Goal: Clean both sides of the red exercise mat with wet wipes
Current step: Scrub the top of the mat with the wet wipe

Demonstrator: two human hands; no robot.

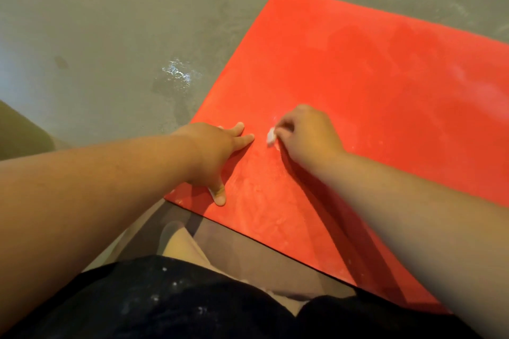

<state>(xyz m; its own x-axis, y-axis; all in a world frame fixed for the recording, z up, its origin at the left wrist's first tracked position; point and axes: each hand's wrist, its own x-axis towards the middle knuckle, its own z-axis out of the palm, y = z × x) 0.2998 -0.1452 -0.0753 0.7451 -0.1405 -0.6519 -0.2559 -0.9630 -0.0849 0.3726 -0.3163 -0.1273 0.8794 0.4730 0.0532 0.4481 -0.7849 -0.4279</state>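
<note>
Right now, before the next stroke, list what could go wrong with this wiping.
1. The wipe is only a small wad pinched in the right hand; it may smear the pale streaks on the mat rather than lift them.
2. A wet patch sits on the dusty floor beside the mat's edge; flipping could soil the cleaned side.
3. The left hand, pressed flat on the mat, may leave marks.

The mat [358, 77] is showing orange-red, with pale whitish smears streaking it. The wipe [271, 137] is looking white. The floor [96, 22] is showing dull grey-green with pale scuffs and a dark patch. The shorts [165, 305] are showing black, flecked white.
</note>
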